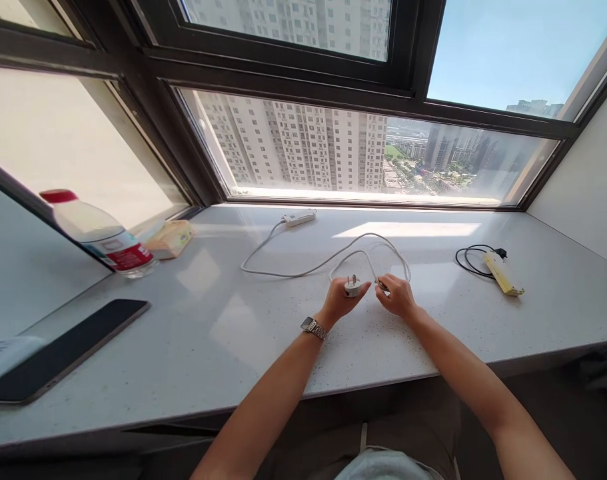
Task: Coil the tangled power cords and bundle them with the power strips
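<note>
A white power plug (352, 288) is held in my left hand (337, 299), its metal prongs pointing up and away. My left fingers are closed around the plug's body. Just to the right, my right hand (396, 296) is closed on the grey-white power cord (370, 263), with its fingers bent around it. The cord loops over the counter beyond both hands and runs left. At its far end, near the window, lies a white power strip (299, 218). A watch (314, 327) with a metal band is on my left wrist.
The pale speckled counter (183, 360) lies under a window. A yellow power strip (503, 272) with a black cord (466, 261) lies at the right. Toward the left are a large red-capped bottle (108, 240), a tissue pack (170, 239) and a black tablet (68, 347).
</note>
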`<act>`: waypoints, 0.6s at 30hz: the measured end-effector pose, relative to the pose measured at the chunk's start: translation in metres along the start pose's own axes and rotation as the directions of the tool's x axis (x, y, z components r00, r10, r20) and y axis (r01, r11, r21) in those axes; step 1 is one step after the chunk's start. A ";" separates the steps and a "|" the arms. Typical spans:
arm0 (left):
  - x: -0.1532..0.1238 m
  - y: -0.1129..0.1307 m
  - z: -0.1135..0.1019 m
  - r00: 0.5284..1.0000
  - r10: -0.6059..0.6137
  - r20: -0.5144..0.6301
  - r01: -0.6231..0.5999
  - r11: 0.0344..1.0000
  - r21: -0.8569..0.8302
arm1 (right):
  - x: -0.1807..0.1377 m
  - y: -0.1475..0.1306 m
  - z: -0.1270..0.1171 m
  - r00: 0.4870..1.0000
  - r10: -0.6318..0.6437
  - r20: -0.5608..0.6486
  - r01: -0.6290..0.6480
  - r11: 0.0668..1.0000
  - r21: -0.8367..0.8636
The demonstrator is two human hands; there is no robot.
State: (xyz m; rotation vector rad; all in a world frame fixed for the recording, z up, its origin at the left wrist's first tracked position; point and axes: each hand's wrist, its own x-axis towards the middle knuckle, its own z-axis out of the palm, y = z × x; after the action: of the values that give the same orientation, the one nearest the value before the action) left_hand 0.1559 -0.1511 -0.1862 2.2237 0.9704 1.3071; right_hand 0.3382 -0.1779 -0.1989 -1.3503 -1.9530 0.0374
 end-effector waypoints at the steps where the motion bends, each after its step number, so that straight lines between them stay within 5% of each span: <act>1: -0.001 0.001 0.002 1.000 0.001 0.020 -0.001 1.000 0.003 | 0.000 0.000 0.000 1.000 -0.023 -0.004 0.023 0.999 0.030; 7: -0.003 0.001 0.011 0.995 -0.061 0.079 0.058 0.997 0.045 | -0.001 -0.003 0.000 0.997 -0.068 -0.038 0.075 0.976 0.205; 10: -0.002 0.000 0.014 0.989 -0.092 0.112 0.086 0.995 0.056 | 0.002 -0.010 0.002 0.996 0.032 -0.084 0.005 0.912 0.410; 12: -0.002 0.001 0.016 0.986 -0.097 0.139 0.091 0.995 0.047 | 0.009 -0.018 0.004 0.978 0.193 -0.084 -0.080 0.708 0.702; 14: -0.002 0.001 0.016 0.985 -0.102 0.139 0.098 0.995 0.035 | 0.018 -0.028 0.006 0.941 0.338 -0.007 -0.121 0.354 0.928; 16: -0.001 0.000 0.016 0.987 -0.119 0.109 0.117 0.993 0.022 | 0.025 -0.037 0.007 0.920 0.383 0.085 -0.118 0.064 0.991; 18: -0.001 -0.001 0.016 0.987 -0.145 0.064 0.146 0.989 -0.001 | 0.030 -0.045 0.007 0.921 0.364 0.139 -0.112 -0.096 0.989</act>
State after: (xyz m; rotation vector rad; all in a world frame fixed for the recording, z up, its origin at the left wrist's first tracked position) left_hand 0.1691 -0.1505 -0.1952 2.1325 1.0816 1.1658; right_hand 0.2933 -0.1712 -0.1687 -0.4917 -0.8289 1.2916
